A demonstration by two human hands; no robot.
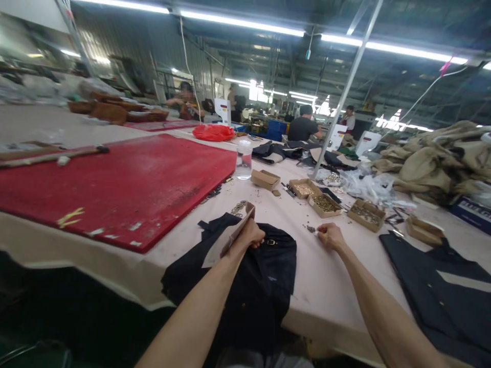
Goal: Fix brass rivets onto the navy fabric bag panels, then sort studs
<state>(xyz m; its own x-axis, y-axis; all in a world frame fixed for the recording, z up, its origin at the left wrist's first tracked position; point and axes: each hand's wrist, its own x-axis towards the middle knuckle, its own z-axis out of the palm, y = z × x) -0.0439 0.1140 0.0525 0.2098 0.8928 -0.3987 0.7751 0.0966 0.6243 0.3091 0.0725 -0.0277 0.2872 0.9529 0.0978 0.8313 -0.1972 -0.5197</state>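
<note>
Workshop with long pale table [337,286] under strip lights, red mat [126,184] at left.
The left hand [251,236] was closed on a grey card piece [236,232] over the black garment [253,276] at the table edge; the right hand [330,236] pinched small metal fittings [311,230] on the table, near open cardboard boxes [324,203].

Long work table [330,286], pale cloth cover. On it: red board [126,184] at left, clear plastic bottle [244,159] beside its far corner, small cardboard boxes [324,203] of metal fittings in a row, black garment [264,271] draped over near edge, dark garment [441,291] at right, heap of tan cloth [441,158] far right, red bag [213,132] beyond.
</note>
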